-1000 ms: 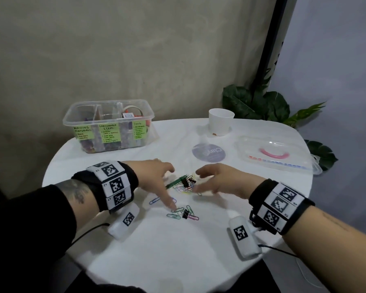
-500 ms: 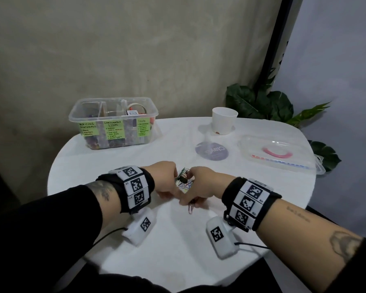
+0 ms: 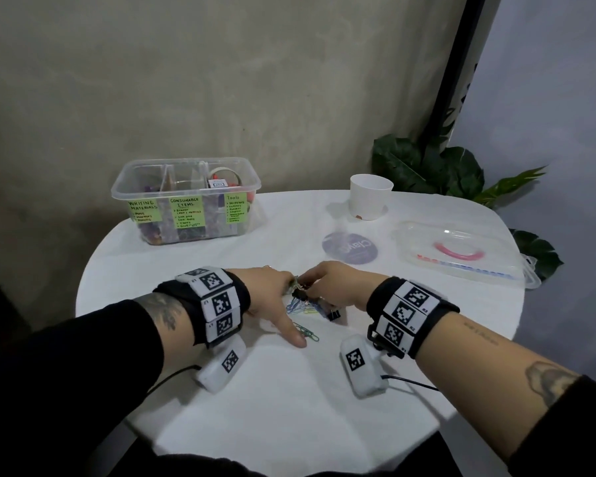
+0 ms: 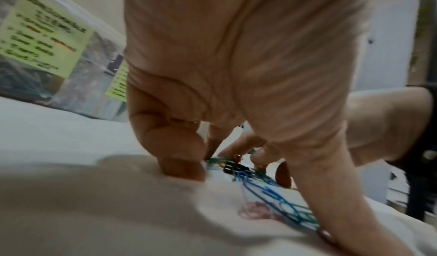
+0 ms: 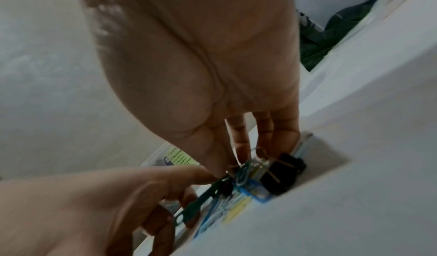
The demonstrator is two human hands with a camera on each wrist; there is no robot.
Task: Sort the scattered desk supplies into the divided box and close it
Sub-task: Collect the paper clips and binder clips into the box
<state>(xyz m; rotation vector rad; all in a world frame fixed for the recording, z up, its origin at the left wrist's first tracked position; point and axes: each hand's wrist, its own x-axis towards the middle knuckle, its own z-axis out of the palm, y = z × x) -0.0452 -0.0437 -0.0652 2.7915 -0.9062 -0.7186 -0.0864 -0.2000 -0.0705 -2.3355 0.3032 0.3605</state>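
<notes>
Paper clips (image 3: pixel 301 306) are lying bunched between the two hands. The right hand (image 3: pixel 338 285) is pinching the top of the bunch, a black binder clip (image 3: pixel 333 315) just beside it. The left hand (image 3: pixel 270 294) is touching the bunch too, though I can't tell whether it's gripping. The divided box (image 3: pixel 252 187) is standing lidless well beyond the left hand.

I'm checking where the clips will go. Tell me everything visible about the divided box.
The divided box is clear plastic, rectangular, lidless, upright at the far left of the table. Inner dividers split it; three green labels on its front read Writing Materials, Consumable Items, Tools. Supplies lie inside, a tape roll among them.
</notes>
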